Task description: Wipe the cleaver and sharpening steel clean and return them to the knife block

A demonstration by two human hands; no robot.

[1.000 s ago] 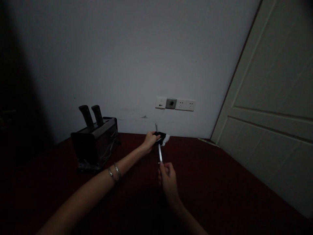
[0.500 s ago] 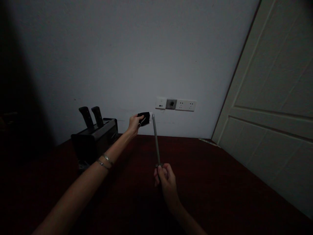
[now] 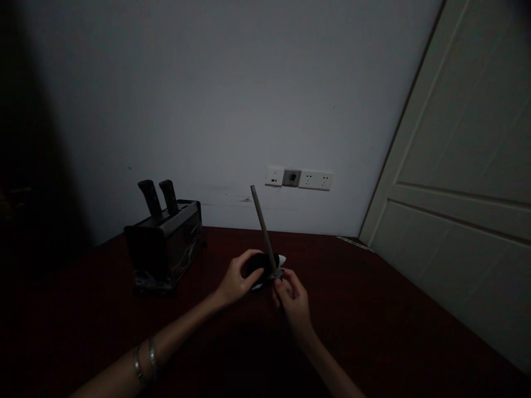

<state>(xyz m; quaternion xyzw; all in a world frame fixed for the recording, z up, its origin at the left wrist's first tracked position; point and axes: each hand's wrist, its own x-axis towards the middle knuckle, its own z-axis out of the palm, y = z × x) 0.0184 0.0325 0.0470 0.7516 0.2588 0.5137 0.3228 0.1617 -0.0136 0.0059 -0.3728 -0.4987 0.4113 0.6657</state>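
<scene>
My right hand (image 3: 292, 298) grips the handle end of a thin grey metal rod (image 3: 262, 226), which stands up and leans a little to the left. My left hand (image 3: 234, 281) is closed on a black and white cloth (image 3: 261, 265) and presses it against the base of the rod, right by my right fingers. Two thin bracelets (image 3: 144, 360) circle my left wrist. Both hands are above a dark red table (image 3: 373, 315).
A dark knife block (image 3: 166, 244) with two black handles (image 3: 160, 198) sticking up stands on the table to the left, near the wall. A strip of wall sockets (image 3: 298, 178) sits behind the rod. A pale door (image 3: 460, 182) fills the right side.
My left hand drew the cloth up off the tip of the rod, then came back down to the rod's base. The rod tilted further left.
</scene>
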